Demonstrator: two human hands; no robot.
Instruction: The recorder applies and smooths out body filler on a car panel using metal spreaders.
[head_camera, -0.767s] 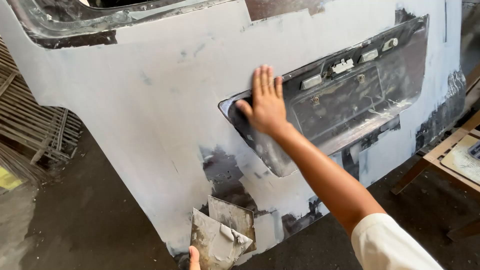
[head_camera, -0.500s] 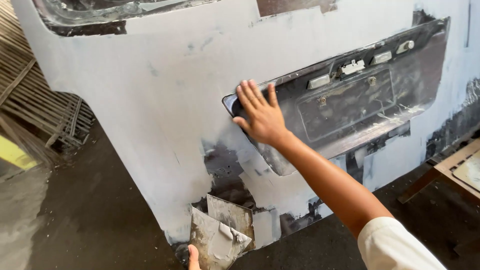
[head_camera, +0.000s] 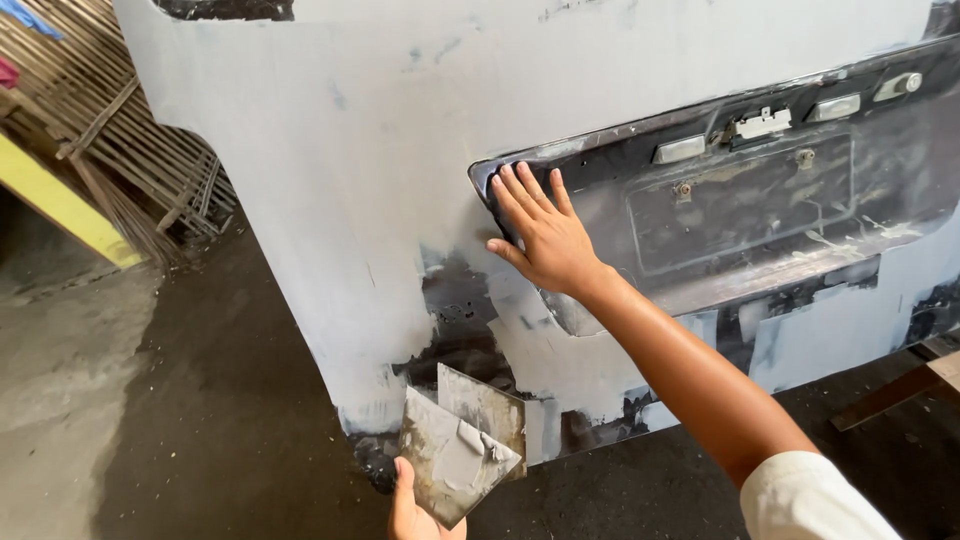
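The right hand (head_camera: 545, 235) lies flat and open, fingers spread, on the panel (head_camera: 400, 150) at the left end of its dark recess (head_camera: 760, 210). Below the recess, the left hand (head_camera: 415, 510) grips two putty-smeared scrapers (head_camera: 462, 440) in front of the panel's lower edge. Wooden slats (head_camera: 130, 150) stand well left of the panel.

The person's right arm (head_camera: 690, 375) is bare from wrist to above the elbow, where a short white sleeve (head_camera: 815, 500) begins. The right hand (head_camera: 545, 235) wears no glove or ring. Only part of the bare left hand (head_camera: 415, 510) shows.
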